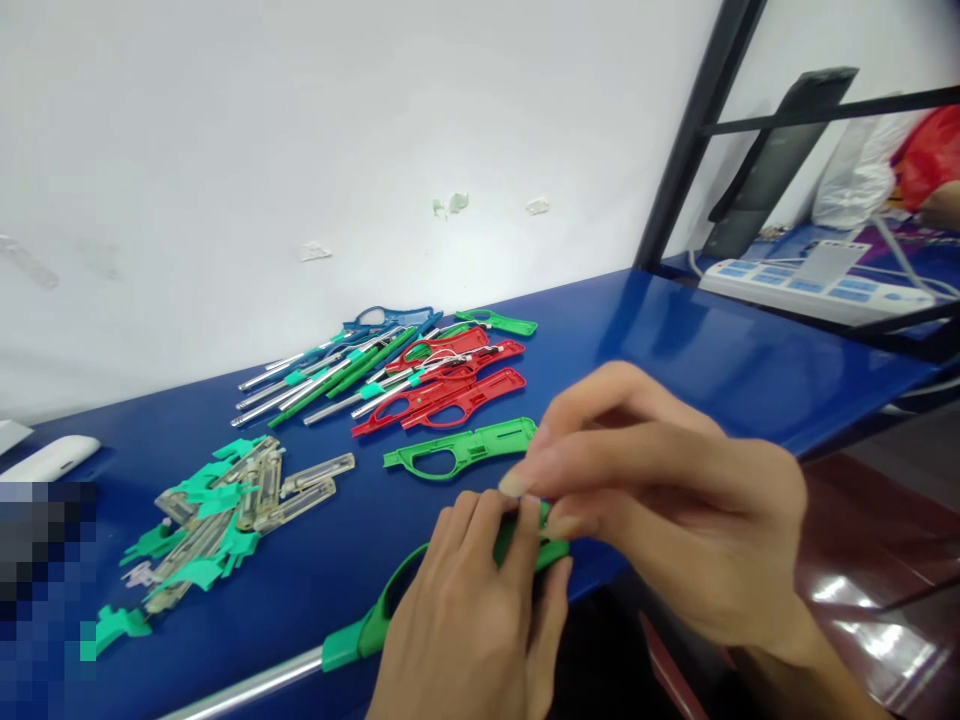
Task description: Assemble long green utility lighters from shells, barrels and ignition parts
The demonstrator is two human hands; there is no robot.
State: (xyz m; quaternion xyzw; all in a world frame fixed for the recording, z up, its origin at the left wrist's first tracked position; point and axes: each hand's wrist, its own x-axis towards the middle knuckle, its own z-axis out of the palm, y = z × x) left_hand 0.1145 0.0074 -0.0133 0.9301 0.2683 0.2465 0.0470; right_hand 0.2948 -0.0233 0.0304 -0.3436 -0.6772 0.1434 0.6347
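My left hand [469,610] is wrapped over a green long-neck gas lighter [375,628] with a metal tube [259,684] that points to the lower left. At the handle's far end, my right hand [667,500] pinches with thumb and forefinger, close against the left fingertips. Whatever lies in that pinch is too small and hidden to make out. Just beyond the hands lies a loose green handle half [480,448]. Red handle halves [465,400] lie behind it. To the left is a heap of clear fuel tanks [300,505] and teal plastic parts [202,575].
Several metal-tubed lighter parts [300,385] are piled near the white wall [375,130]. A white object [64,455] sits at the left edge. At the right stand a black metal frame [686,140] and a white power strip [817,290] on the blue table [660,330].
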